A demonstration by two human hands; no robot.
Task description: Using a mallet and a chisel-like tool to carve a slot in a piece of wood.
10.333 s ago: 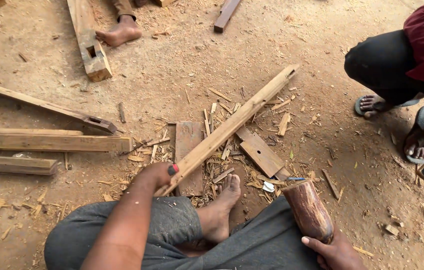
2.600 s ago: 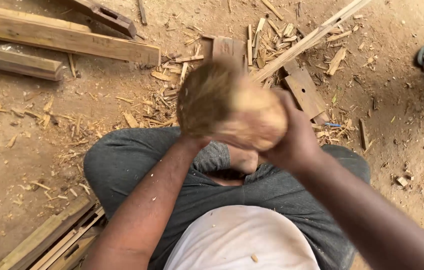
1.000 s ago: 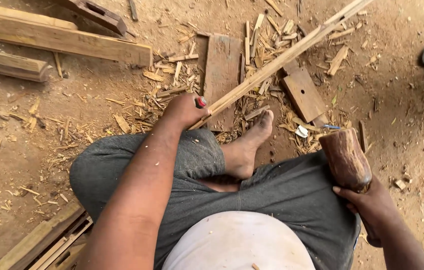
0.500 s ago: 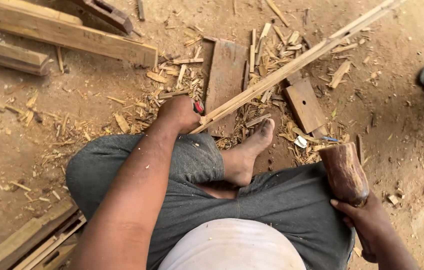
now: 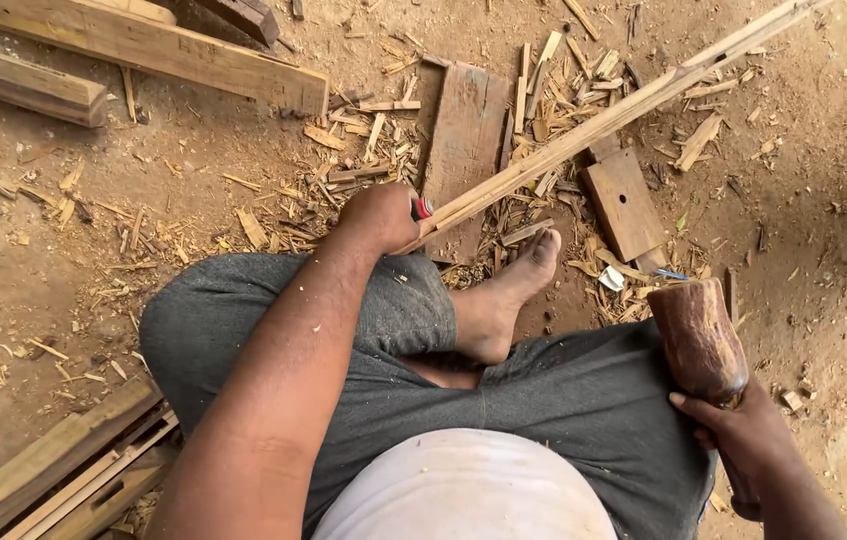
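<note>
I sit on the dirt floor (image 5: pixel 94 300) with my legs folded, my bare foot (image 5: pixel 504 300) pointing forward between my knees.

Left hand (image 5: pixel 379 215): closed in a fist around a red-handled tool (image 5: pixel 424 208), of which only the red end shows beside my fingers. The fist sits at the near end of a long wooden strip (image 5: pixel 604 120), touching it. The strip runs diagonally away from me, up and to the right, crossing a flat dark board (image 5: pixel 464 140) that lies on the floor.

Right hand (image 5: pixel 744 440): wrapped around the lower end of a thick round wooden mallet (image 5: pixel 696 335). The mallet stands nearly upright beside my right thigh, head uppermost, well apart from the strip.

A small square wooden block (image 5: pixel 624 205) lies just beyond the strip. Wood chips (image 5: pixel 364 150) are scattered around the board. Heavier timbers (image 5: pixel 144 50) lie at the upper left.
</note>
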